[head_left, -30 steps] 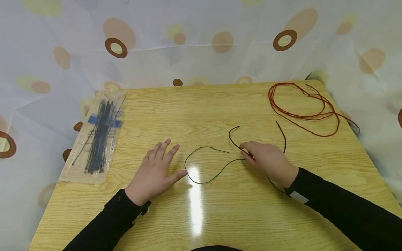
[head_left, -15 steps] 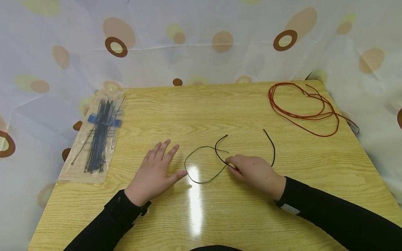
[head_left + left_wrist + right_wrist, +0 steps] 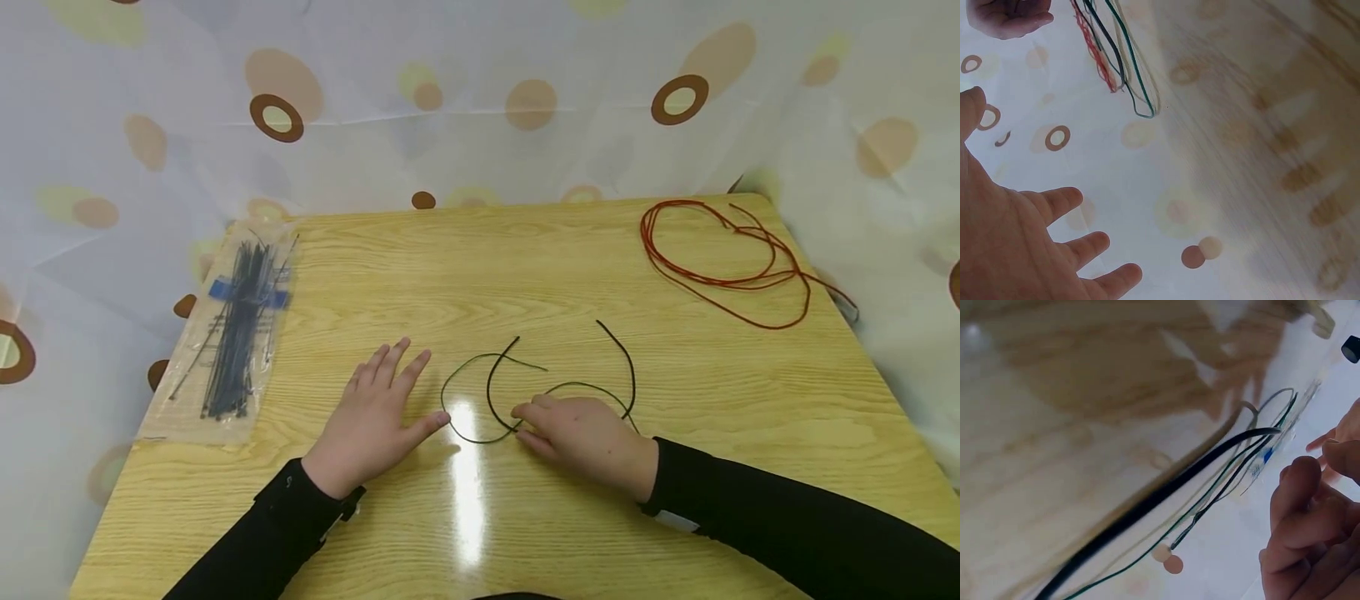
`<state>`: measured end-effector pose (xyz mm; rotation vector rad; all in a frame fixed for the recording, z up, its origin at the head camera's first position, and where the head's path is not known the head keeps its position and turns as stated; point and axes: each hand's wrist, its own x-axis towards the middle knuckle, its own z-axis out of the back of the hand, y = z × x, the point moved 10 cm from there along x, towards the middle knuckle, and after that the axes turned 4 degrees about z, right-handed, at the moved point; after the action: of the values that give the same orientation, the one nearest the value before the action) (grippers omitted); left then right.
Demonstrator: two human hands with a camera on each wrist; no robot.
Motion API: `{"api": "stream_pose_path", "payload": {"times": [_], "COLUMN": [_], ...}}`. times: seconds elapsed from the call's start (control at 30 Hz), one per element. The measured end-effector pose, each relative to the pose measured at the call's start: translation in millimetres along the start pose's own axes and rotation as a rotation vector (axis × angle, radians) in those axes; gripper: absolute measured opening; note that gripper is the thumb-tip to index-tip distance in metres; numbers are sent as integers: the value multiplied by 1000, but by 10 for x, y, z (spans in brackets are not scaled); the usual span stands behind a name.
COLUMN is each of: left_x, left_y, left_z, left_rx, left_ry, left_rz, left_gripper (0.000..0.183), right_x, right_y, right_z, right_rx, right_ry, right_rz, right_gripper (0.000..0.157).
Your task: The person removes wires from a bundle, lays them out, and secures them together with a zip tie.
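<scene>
A thick black cord (image 3: 633, 377) lies on the table in a wide curve, crossing a thin green wire (image 3: 480, 442) that is bent into a loop. Over the bottom of the black curve is my right hand (image 3: 585, 437), hiding part of the cord and wire. Its fingers are loosely bent; in the right wrist view the black cord (image 3: 1147, 503) runs on the table apart from the fingers (image 3: 1297, 494). My left hand (image 3: 372, 421) is spread to the left of the green loop, its thumb tip at the wire's edge, holding nothing.
On the far right of the table (image 3: 420, 275) lies a loose coil of red cord (image 3: 712, 279), one end over the edge. A clear bag of black cable ties (image 3: 240, 333) rests along the left edge. A patterned cloth (image 3: 480, 108) hangs behind.
My right hand moved left and toward me, drawing the black cord across the green wire; its fingers now appear off the cord. The left hand stayed in place.
</scene>
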<state>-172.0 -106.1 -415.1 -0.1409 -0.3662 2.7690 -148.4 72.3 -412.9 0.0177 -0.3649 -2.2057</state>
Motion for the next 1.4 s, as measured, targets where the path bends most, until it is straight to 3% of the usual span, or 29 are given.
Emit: {"api": "stream_pose_path", "payload": {"times": [0.4,0.7,1.0,1.23,1.4], "left_x": [5,19,22,22,22], "left_y": [29,35,13,18,-6], "left_z": [6,-14,-35,-45,-48], "left_rx": [8,5,-11,-5,-10], "left_ry": [-6,3,18,20,21], "left_rz": [2,3,0,0,-9], "left_gripper": [87,88,87,88,89], "right_x": [33,-9,-222,-503,-680], "right_y": [-9,-301,-945,-1830,-2348], "right_z": [90,293,518,609,699], "right_rx": [-25,-61,-87,-39,-54], "right_ry": [-19,-77,-84,-23,-39], "right_rz": [5,-83,-305,-572,-675], "right_gripper": [25,23,24,35,40]}}
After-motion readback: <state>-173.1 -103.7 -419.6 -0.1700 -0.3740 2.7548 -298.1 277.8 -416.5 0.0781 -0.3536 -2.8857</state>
